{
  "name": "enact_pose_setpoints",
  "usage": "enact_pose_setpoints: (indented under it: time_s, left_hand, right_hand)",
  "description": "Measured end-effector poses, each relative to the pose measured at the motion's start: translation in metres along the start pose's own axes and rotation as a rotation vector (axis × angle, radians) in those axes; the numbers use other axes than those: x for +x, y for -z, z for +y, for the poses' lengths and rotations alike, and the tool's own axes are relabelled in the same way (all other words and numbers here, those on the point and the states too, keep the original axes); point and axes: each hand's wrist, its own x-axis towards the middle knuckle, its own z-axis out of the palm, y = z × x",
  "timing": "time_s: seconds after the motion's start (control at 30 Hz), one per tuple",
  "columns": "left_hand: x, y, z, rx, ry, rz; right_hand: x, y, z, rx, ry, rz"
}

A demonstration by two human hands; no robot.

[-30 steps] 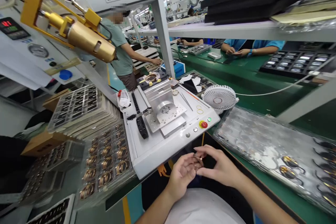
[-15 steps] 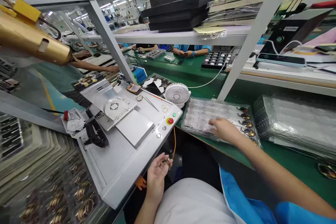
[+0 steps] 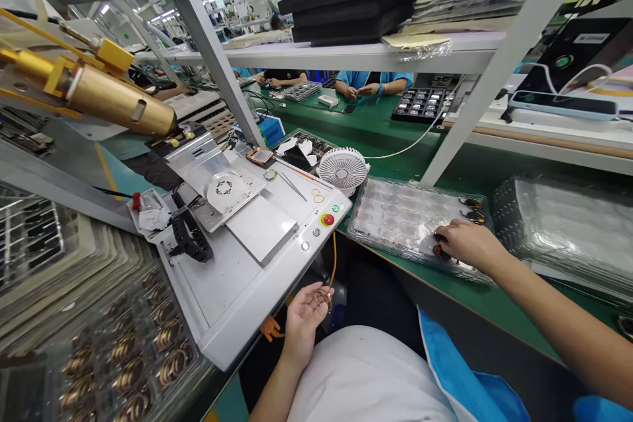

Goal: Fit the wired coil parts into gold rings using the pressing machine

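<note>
While the left hand [image 3: 302, 324] lay palm up beside the white machine [image 3: 247, 283], its curled fingers [image 3: 312, 292] were closed around a small coppery ring [image 3: 322, 299], holding it above the table's front edge. The right hand [image 3: 469, 244] reached into the corner of a clear plastic tray [image 3: 390, 217] on the green table [image 3: 459, 303], its fingers together over a dark part [image 3: 440, 251]; whether they clamped it, I couldn't tell. Two dark-and-gold parts [image 3: 473, 209] lay just beyond.
</note>
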Motion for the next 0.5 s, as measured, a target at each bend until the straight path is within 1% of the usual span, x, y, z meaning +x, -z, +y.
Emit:
enact_pose_setpoints:
  time_s: [0.1,0.17,0.23,0.27,0.3,0.33,0.4,0.5]
  left_hand:
    - [-0.003,0.0,0.0,-0.012,0.013,0.01]
    - [-0.005,0.002,-0.001,-0.02,0.027,0.004]
    - [-0.008,0.003,-0.002,-0.033,0.045,-0.005]
    - [-0.009,0.003,-0.001,-0.042,0.054,-0.016]
    - [-0.01,0.003,0.0,-0.052,0.062,-0.036]
    - [-0.011,0.001,0.001,-0.062,0.07,-0.069]
    - [-0.012,-0.006,0.007,-0.075,0.083,-0.176]
    - [-0.008,-0.018,0.018,-0.084,0.108,-0.357]
  right_hand:
    - [-0.001,-0.005,0.003,-0.041,0.026,0.004]
    - [-0.001,-0.007,0.004,-0.036,-0.011,0.05]
    - [-0.001,-0.006,0.0,0.068,-0.077,0.123]
    - [-0.002,-0.004,-0.005,0.167,-0.081,0.164]
    - [-0.002,0.0,-0.014,0.288,-0.047,0.205]
    - [-0.002,0.004,-0.027,0.419,0.027,0.239]
    - [-0.004,0.016,-0.061,0.678,0.236,0.261]
    - [-0.009,0.037,-0.123,0.983,0.54,0.202]
